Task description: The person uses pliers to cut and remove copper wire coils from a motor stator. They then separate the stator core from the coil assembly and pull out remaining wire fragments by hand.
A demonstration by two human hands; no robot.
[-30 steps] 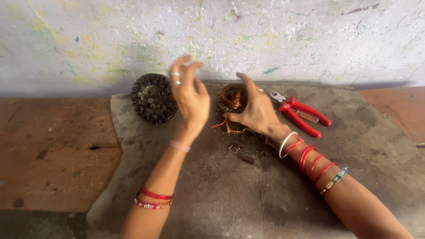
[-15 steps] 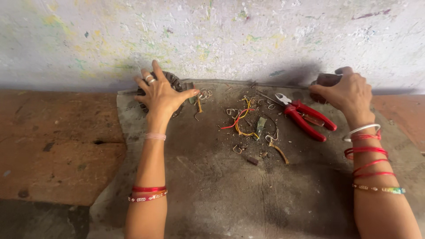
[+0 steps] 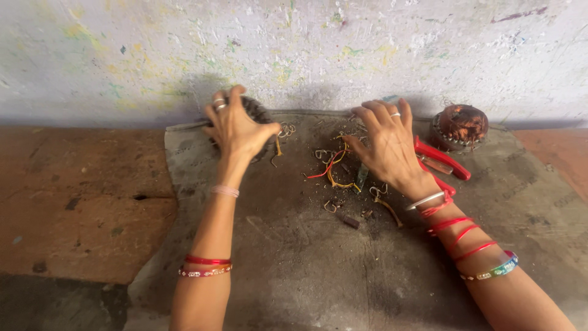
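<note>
My left hand [image 3: 236, 130] is closed over a dark round toothed metal part [image 3: 256, 110] that lies near the wall, and it hides most of the part. My right hand [image 3: 386, 144] hovers with fingers spread and empty above a scatter of red, yellow and bare wire scraps [image 3: 334, 167]. Red-handled pliers [image 3: 444, 160] lie just right of that hand, partly under its wrist. A round copper-wound coil part [image 3: 459, 124] rests further right by the wall, apart from both hands.
Everything lies on a grey mat [image 3: 306, 270] on the ground. Brown stone flooring [image 3: 73, 196] extends to the left and far right. A stained, paint-flecked wall [image 3: 306, 49] closes off the back. A small dark cylinder [image 3: 350, 221] lies among the debris.
My right hand carried the copper-wound part from the middle to the right by the wall, released it and came back over the wire scraps. My left hand dropped onto the dark toothed part.
</note>
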